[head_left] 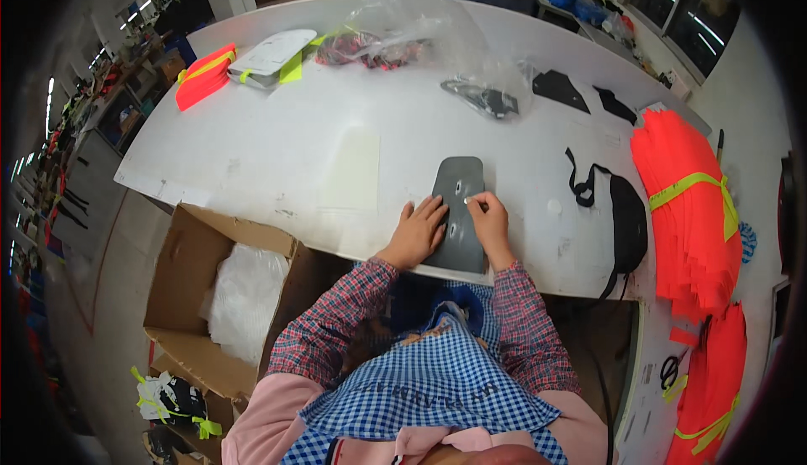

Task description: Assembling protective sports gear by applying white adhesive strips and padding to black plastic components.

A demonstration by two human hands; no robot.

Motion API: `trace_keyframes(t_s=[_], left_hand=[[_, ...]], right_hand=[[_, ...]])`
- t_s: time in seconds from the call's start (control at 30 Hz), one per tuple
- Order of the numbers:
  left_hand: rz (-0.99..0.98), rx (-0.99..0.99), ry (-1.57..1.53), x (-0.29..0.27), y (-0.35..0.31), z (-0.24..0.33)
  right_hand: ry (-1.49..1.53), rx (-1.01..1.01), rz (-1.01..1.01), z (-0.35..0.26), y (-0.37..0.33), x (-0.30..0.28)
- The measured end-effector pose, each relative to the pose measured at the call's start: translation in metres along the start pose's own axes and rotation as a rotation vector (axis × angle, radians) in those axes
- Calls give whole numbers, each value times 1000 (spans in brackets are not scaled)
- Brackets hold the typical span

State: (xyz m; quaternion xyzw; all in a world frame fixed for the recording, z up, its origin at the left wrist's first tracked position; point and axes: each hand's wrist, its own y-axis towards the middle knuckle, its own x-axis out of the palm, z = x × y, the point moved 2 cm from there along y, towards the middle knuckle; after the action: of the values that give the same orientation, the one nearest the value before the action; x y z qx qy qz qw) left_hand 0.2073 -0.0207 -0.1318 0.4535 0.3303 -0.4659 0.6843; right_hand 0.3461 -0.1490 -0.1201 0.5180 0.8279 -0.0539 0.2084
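A dark grey panel [461,171] with rounded corners lies at the table's front edge. Small white marks or slots show along its middle. My left hand [415,235] rests flat on the panel's left side with its fingers spread. Over the right side, my right hand [492,223] pinches a small white piece [468,200], which looks like tailor's chalk, close to the panel's surface. To the left of the panel is a pale cream template sheet [353,171]. A black strapped fabric piece [628,221] lies to the right, next to a small round white disc [554,206].
An open cardboard box [181,284] holding clear plastic bags [245,297] stands at the left. Orange fabric bundles [685,196] tied with yellow strips line the right edge. Along the back are a clear plastic bag [429,24], dark cut pieces [561,90] and another orange stack [206,78].
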Motion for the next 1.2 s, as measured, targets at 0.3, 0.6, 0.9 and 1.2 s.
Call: trace_keyframes(t_s=[0.3,0.6,0.9,1.2], left_hand=[[327,-319,-306,-18,4,-7],[239,-949,-1966,-23,6,-45],[351,-923,-2382,-3,4,-43],[283,-830,-2525,0,-3,-57]], right_hand=[[220,-32,-39,6,0,4],[727,201,3,3,17,-7],[161,226,-127,6,51,14],[-66,146,-98,3,55,21]])
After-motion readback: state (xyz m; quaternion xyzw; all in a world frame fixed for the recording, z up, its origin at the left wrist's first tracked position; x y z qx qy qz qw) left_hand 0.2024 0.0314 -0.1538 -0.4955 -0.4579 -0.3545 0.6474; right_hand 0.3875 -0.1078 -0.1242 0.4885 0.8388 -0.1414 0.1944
